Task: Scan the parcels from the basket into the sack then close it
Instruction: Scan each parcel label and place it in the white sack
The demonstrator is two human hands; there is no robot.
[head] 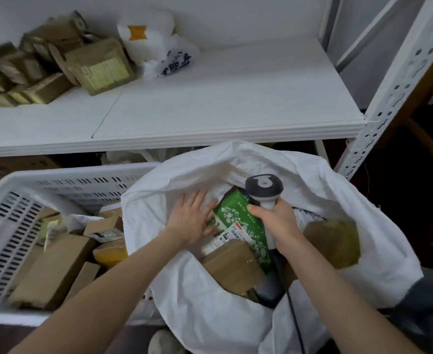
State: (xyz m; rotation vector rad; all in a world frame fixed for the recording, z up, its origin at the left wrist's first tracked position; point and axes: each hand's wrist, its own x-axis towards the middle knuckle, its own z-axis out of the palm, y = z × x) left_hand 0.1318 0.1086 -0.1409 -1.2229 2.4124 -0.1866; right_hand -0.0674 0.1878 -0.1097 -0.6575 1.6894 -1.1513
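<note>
- Mid-task, I'd say: sack (210,302) mouth open, already holding a green parcel (238,215) in the middle and a brown box (233,264) toward its near edge.
- Basket (57,175), touching the sack's left side, has many cartons (54,267) left to scan. Sack not yet closed.
- Left hand (192,218): fingers straight and spread, pressing flat on the green parcel by the sack's left wall.
- Right hand (274,221): fingers wrapped tight round the scanner (263,187) handle, head above the green parcel.

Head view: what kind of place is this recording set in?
Probably a parcel sorting or courier room: labelled cardboard parcels on a white metal shelf, a slotted basket of boxes, and a barcode scanner in the right hand over a sack.
</note>
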